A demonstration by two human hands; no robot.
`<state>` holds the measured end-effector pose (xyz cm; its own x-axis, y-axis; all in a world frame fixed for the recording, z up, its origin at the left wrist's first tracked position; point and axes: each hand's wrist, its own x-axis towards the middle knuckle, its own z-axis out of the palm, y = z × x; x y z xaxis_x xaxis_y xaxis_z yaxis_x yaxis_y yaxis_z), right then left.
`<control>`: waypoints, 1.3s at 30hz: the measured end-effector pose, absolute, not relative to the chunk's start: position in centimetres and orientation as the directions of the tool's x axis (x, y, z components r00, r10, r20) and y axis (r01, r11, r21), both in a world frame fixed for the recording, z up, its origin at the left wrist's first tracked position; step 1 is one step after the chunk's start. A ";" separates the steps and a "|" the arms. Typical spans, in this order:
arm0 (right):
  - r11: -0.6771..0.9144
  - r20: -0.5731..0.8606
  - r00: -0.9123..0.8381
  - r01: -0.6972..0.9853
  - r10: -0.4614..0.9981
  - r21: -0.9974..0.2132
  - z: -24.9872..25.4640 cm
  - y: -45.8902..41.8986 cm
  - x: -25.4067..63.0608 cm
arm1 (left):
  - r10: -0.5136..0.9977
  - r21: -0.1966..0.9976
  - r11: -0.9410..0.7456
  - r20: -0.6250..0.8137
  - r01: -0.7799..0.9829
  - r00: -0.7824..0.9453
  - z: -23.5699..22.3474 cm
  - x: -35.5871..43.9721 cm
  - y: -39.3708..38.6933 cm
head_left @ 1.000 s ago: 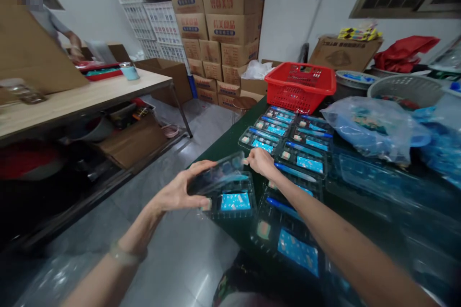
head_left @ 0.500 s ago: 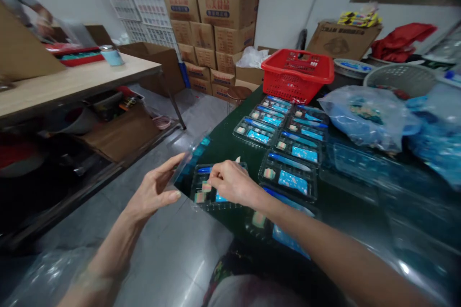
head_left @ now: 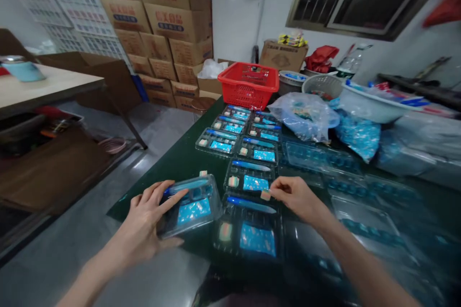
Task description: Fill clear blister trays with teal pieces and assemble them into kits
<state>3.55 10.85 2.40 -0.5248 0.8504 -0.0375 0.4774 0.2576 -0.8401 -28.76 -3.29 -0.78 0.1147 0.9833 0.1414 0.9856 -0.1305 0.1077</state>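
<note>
My left hand grips a clear plastic case, tilted over the table's left edge, with fingers across its top. Inside it lie a blue pen and a blue patterned packet. My right hand pinches a small striped block above the edge of a filled tray. Another small block is on the table just behind the held case. The nearest tray holds a pen, a striped block and a blue packet.
More filled trays run in two rows toward a red basket. To the right are stacked clear trays, a plastic-bagged basin and a blue packet bag. A wooden-topped table stands at left, cartons behind.
My left hand has gone from the raised lid to gripping the case, which is now lifted and tilted. My right hand has moved out of it to the right with a block. The view has turned right.
</note>
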 end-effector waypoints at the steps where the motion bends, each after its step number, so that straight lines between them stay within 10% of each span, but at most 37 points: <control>1: 0.230 -0.048 -0.488 0.494 0.872 -0.838 2.4 10.6 4.8 | 0.983 0.110 -0.135 0.141 0.985 0.119 -0.8 -29.0 -3.1; 19: 0.005 -0.196 -0.232 0.657 0.953 -0.754 0.5 8.0 11.9 | 0.985 0.328 -0.087 0.167 0.941 0.033 0.5 -28.7 -2.6; 26: 0.149 -0.181 -0.465 0.586 0.866 -0.796 1.5 8.7 8.1 | 0.972 0.739 -0.090 0.210 0.668 -0.102 2.4 -31.3 -4.0; 34: 0.278 -0.061 -0.776 0.297 0.628 -0.913 2.6 5.7 -6.6 | 0.948 0.784 -0.079 0.250 0.616 -0.197 3.0 -32.6 -6.3; 39: 0.512 -0.020 -0.801 0.402 0.598 -0.759 1.4 5.2 -14.2 | 0.947 0.781 -0.065 0.245 0.621 -0.210 2.6 -33.0 -7.8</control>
<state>-14.24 5.18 1.45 -0.8010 0.5983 -0.0201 0.4017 0.5123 -0.7591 -33.03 -7.79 2.60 -0.2097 0.9466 0.2450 0.6210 -0.0646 0.7811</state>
